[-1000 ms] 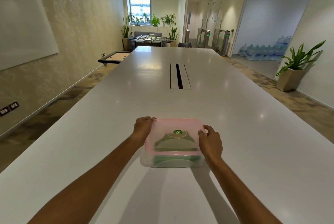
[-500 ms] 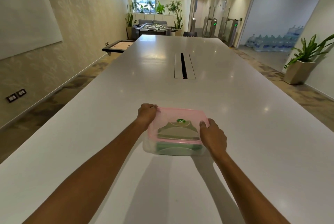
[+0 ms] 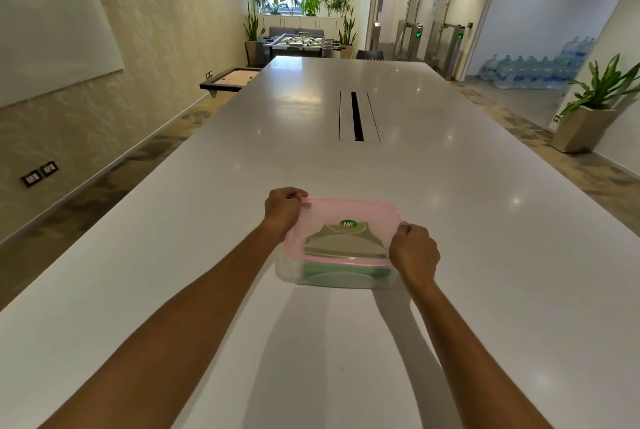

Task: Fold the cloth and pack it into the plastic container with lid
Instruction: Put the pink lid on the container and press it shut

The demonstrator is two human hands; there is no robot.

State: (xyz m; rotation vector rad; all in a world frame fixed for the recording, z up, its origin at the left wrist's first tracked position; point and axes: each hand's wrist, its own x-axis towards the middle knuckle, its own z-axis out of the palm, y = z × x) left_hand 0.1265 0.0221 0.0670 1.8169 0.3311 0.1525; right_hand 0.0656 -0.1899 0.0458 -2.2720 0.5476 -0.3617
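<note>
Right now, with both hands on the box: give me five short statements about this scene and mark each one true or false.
1. The pink lid lies on top of the clear container. True.
2. The green cloth lies on the table beside the container. False: it is inside, seen through the clear wall.
3. The left hand is at the lid's far left corner and the right hand at its right edge. True.
4. The container stands on the floor. False: it stands on the white table.
5. A second container sits next to this one. False: only one is on the table.
</note>
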